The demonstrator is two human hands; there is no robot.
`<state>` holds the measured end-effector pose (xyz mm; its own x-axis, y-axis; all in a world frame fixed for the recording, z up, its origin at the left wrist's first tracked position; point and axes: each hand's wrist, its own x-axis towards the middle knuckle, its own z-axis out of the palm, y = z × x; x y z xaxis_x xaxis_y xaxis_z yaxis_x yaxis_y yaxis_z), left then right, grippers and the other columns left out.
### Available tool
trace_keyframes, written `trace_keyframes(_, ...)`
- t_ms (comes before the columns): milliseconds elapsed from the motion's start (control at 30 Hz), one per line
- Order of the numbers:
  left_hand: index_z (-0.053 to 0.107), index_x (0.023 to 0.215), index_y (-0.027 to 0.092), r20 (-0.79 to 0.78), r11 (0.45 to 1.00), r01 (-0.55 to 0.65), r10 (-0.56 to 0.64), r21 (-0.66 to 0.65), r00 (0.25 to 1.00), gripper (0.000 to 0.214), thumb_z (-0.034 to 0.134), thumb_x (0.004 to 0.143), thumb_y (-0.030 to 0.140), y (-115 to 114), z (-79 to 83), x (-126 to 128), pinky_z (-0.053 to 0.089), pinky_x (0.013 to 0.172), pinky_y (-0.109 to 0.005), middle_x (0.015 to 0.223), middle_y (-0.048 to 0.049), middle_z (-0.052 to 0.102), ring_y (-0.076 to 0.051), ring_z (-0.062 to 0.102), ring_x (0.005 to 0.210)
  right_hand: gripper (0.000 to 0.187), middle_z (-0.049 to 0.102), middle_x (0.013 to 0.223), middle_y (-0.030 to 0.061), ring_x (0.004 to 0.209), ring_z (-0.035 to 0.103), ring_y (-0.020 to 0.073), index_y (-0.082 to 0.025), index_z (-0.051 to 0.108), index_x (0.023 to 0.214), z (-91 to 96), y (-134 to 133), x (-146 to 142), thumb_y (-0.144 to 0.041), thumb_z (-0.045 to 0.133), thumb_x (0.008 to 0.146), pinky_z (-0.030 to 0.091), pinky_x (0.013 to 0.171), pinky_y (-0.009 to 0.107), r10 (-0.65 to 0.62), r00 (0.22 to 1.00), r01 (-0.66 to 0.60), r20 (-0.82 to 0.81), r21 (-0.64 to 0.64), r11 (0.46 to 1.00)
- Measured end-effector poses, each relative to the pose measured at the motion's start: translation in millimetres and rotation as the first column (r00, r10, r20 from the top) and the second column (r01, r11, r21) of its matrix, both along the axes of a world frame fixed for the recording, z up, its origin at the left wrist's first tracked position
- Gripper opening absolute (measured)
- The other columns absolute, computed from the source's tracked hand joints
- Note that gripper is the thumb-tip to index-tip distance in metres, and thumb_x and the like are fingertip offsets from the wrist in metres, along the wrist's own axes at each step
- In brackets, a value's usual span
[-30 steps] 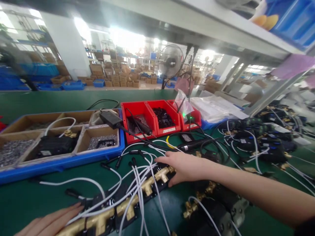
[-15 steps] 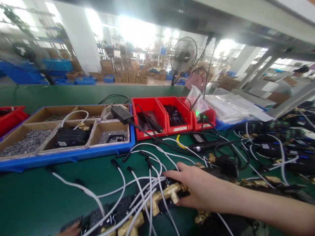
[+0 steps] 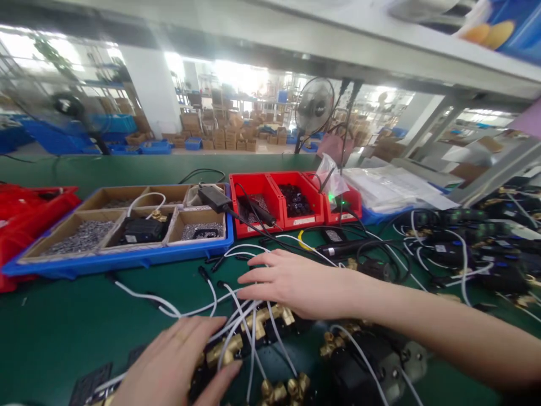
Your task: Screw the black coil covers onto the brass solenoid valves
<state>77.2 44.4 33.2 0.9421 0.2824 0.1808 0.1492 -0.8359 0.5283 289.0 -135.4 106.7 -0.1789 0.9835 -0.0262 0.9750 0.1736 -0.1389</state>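
My left hand [image 3: 177,366] and right hand [image 3: 296,282], fingers spread, press the brass manifold [image 3: 249,332]; white wires [image 3: 236,316] lie untidied.

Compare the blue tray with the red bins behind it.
The blue tray is wide, shallow and split by cardboard dividers; the red bins are narrower, deeper, separate tubs set side by side. The tray holds mostly grey small parts, the bins dark ones. Both sit on the green bench.

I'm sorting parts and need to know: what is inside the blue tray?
The blue tray holds cardboard boxes. Two show small grey metal parts, and one holds a black block with a white cable. The back boxes' contents are mostly hidden by their walls.
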Motion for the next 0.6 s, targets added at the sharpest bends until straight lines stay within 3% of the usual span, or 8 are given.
trace_keyframes(33,0.073,0.103,0.037,-0.063,0.998,0.049,-0.047,0.025,0.997,0.039,0.061,0.078,0.065,-12,6.0,11,0.059,0.083,-0.044,0.102,-0.0034,0.077,-0.03,0.072,0.094,0.044,0.052,0.147,0.0054,0.133,0.043,0.0283,-0.023,0.052,0.14,-5.3,8,0,-0.011,0.048,0.098,0.042,0.104,0.044,0.053,0.997,-0.053,0.047,-0.015,0.999)
trace_keyframes(100,0.073,0.104,0.031,-0.179,0.995,0.048,-0.032,0.089,0.983,0.033,0.061,0.082,0.053,-31,17.0,30,0.057,0.086,-0.047,0.103,-0.0076,0.076,-0.033,0.07,0.098,0.037,0.051,0.148,0.0041,0.134,0.041,0.03,-0.025,0.055,0.137,-13.7,21,3,-0.02,0.047,0.101,0.043,0.101,0.045,0.125,0.986,-0.123,0.111,-0.027,0.992)
trace_keyframes(200,0.071,0.104,0.025,-0.251,0.991,0.02,0.014,0.131,0.968,0.028,0.06,0.084,0.042,-44,24.2,42,0.053,0.091,-0.051,0.105,-0.0111,0.073,-0.035,0.066,0.105,0.022,0.062,0.128,0.0051,0.128,0.046,0.0283,-0.02,0.066,0.115,-17.4,31,9,-0.024,0.052,0.099,0.042,0.1,0.042,0.19,0.966,-0.195,0.175,0.012,0.981)
trace_keyframes(300,0.07,0.095,0.025,-0.131,0.999,0.028,-0.025,0.016,0.991,0.025,0.062,0.083,0.045,-41,17.8,36,0.055,0.088,-0.047,0.103,-0.0107,0.07,-0.033,0.065,0.104,0.009,0.068,0.105,0.0046,0.115,0.053,0.0239,-0.017,0.067,0.096,-13.8,31,11,-0.018,0.058,0.093,0.041,0.098,0.036,0.231,0.953,-0.24,0.195,0.024,0.97)
trace_keyframes(433,0.068,0.108,0.027,0.016,0.991,0.012,-0.01,-0.136,1.0,0.034,0.06,0.083,0.048,-35,5.5,27,0.054,0.091,-0.047,0.111,-0.0101,0.069,-0.031,0.065,0.107,0.01,0.069,0.094,0.0056,0.09,0.06,0.0187,-0.015,0.063,0.096,-8.5,28,6,-0.017,0.054,0.093,0.045,0.082,0.031,0.197,0.965,-0.192,0.172,-0.044,0.98)
trace_keyframes(600,0.065,0.113,0.022,-0.145,0.947,-0.052,0.006,-0.317,0.989,0.045,0.052,0.081,0.052,-36,9.4,41,0.05,0.094,-0.048,0.11,-0.0105,0.071,-0.031,0.065,0.103,0.016,0.07,0.092,0.0054,0.082,0.063,0.019,-0.015,0.061,0.105,3.8,26,1,-0.018,0.055,0.089,0.041,0.069,0.031,0.126,0.979,-0.116,0.163,-0.068,0.991)
